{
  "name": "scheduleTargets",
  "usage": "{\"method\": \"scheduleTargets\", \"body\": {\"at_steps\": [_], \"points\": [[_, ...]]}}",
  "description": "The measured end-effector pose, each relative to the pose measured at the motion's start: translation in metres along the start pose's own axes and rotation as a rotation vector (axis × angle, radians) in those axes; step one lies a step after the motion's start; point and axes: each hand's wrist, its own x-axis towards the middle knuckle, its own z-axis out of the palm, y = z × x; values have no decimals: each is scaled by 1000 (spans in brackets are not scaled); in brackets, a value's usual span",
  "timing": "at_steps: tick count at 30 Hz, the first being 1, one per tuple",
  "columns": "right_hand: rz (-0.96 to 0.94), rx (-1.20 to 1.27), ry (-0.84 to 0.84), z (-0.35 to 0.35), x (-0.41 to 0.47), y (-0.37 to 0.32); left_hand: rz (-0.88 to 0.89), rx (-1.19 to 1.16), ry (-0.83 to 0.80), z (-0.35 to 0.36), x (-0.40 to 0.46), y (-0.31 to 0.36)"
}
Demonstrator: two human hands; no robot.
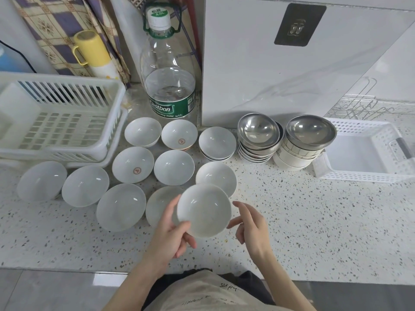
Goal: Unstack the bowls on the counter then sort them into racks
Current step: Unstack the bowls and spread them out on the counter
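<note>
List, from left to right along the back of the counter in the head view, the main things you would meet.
White rack → water bottle → short stack of white bowls → steel-topped stack → second steel-topped stack → white basket.

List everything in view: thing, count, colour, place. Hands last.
Single bowls: ten, white, spread on counter; two have red marks.
Held bowl: one, white, above counter front.
Short bowl stack: white, beside the water bottle.
Steel-topped stacks: two, right of centre.
Dish rack: one, white, left.
Basket: one, white, right.
Water bottle: one, clear, green label, back.
Flask: one, yellow, back left.
Left hand: grips held bowl.
Right hand: open beside its rim.
</note>
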Motion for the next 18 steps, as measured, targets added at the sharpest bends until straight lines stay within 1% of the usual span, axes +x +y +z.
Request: {"method": "scheduleTargets", "body": {"at_steps": [4, 7, 10, 15, 18], "points": [[-60, -39, -44, -9, -19, 8, -55, 72, -84, 16, -1, -11], [-32, -194, -27, -14, -22, 21, -70, 120, -128, 22, 0, -15], [0, -278, -11, -16, -23, 30, -64, 201, -141, 26, 4, -22], [14, -374, -39, -19, -18, 36, -25, 438, -223, 29, 9, -33], [0, -427, -72, -19, -13, 37, -60, 550, -261, 28, 9, -36]]}}
